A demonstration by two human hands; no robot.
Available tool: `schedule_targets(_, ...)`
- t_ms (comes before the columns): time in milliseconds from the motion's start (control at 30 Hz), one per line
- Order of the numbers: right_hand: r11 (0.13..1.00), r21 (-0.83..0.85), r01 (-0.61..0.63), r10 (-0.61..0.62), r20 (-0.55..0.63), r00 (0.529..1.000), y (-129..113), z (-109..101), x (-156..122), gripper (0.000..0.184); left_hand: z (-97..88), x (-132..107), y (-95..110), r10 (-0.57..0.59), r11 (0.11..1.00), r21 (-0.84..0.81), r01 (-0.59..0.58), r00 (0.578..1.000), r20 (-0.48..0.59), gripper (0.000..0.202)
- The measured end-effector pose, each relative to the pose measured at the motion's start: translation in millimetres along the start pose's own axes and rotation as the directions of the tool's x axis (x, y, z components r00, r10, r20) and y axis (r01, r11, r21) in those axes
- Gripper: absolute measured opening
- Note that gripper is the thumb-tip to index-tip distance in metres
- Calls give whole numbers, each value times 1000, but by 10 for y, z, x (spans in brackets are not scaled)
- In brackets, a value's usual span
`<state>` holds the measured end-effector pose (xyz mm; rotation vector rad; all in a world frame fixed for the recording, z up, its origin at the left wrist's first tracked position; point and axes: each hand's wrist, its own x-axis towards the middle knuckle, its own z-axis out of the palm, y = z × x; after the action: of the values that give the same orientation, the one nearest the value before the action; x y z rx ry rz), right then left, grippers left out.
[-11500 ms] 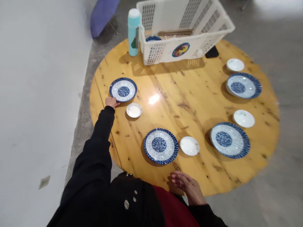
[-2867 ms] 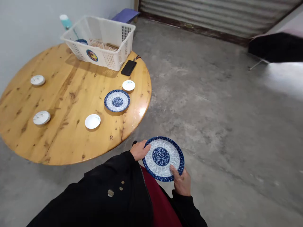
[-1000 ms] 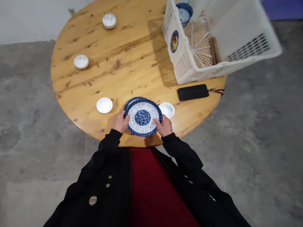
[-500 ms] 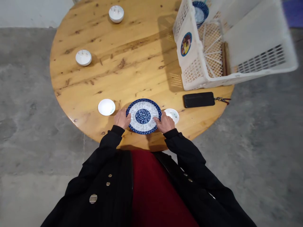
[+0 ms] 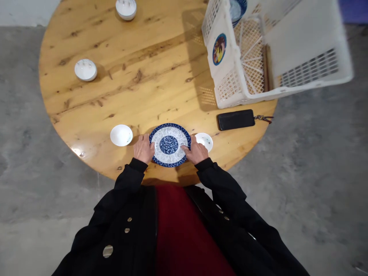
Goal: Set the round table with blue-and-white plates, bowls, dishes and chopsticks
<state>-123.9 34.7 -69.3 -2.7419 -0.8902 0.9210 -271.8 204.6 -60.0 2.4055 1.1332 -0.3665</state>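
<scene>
A round blue-and-white patterned plate (image 5: 169, 156) is near the front edge of the wooden table, between my two hands. My left hand (image 5: 143, 148) grips its left rim, thumb on top. On the opposite rim my right hand (image 5: 197, 151) holds it the same way, with fingers hidden beneath. Whether the plate rests on the wood or is slightly raised, I cannot tell. A small white bowl (image 5: 121, 135) sits just left of my left hand. Partly behind my right hand lies a small white dish (image 5: 205, 141).
A white plastic crate (image 5: 230, 90) stands at the right, with blue-patterned bowls (image 5: 237, 9) and brown sticks (image 5: 268, 69) inside. In front of it lies a black phone (image 5: 236, 119) with a strap. Two white bowls, one left (image 5: 85, 69) and one far (image 5: 126, 8), stand on the round table (image 5: 149, 99).
The view has shifted, so the table and crate appear further left. Both hands keep their hold on the plate's rim, which stays in nearly the same spot.
</scene>
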Motion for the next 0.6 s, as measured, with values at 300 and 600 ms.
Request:
schedule_targets(300,1000,5,-8,8,-22,1000,-16,55,10,57,45,28,-49,60,998,39,-58,997,-52,31)
schedule_targets(600,998,29,-55,55,-15,998,-81,119,-93,40,44,182,-243,72,983,-159,-91,990,-123,33)
